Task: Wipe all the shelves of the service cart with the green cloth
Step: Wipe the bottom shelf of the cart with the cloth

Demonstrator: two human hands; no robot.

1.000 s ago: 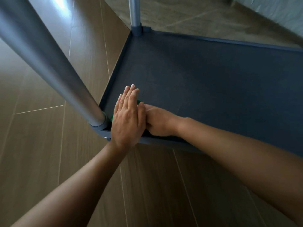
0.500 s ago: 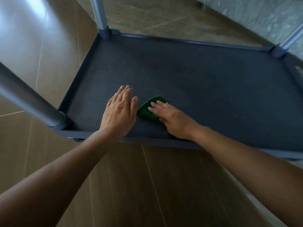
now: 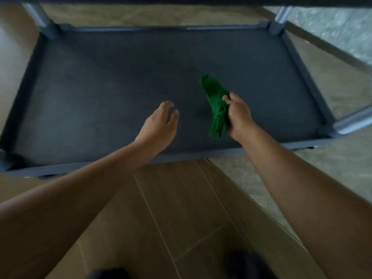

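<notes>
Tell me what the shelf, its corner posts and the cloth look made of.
Shelf: dark grey, matte, faintly grained, probably moulded plastic. Corner posts: silvery tubes with a soft sheen, likely metal. Green cloth: soft fabric, bunched in limp folds in the right hand.

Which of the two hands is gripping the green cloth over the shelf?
The right hand: its fingers curl round the bunched green cloth over the dark shelf. The left hand holds nothing, its fingers loosely curled.
</notes>
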